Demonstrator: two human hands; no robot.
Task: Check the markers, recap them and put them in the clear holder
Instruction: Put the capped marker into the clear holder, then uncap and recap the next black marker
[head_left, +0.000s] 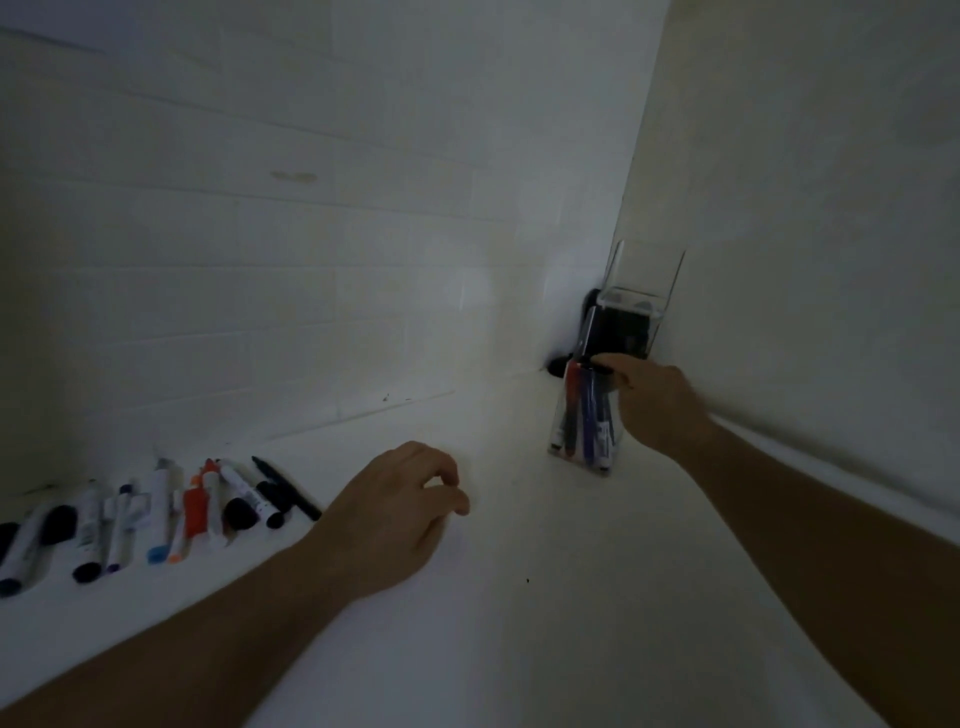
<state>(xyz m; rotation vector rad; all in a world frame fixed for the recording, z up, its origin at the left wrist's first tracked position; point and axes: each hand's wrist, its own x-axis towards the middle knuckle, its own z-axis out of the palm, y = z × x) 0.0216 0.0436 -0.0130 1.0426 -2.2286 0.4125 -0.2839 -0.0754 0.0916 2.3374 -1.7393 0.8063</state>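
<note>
The left hand (400, 512) is seen nearest, resting on the white surface (519, 597) with fingers loosely curled and nothing grasped. To its left, just beyond it, the loose markers (156, 514) are laid in a rough row, their long axes running roughly away from the viewer; several are uncapped. These markers are judged nearer to the left hand than to the right. Farther off, to the right, the right hand (657, 402) is positioned at the mouth of the clear holder (584, 415), where a dark marker (587, 332) is pinched by its fingertips, upright and partly inserted. Several markers are already stood in the holder, which is placed near the corner of the walls.
</note>
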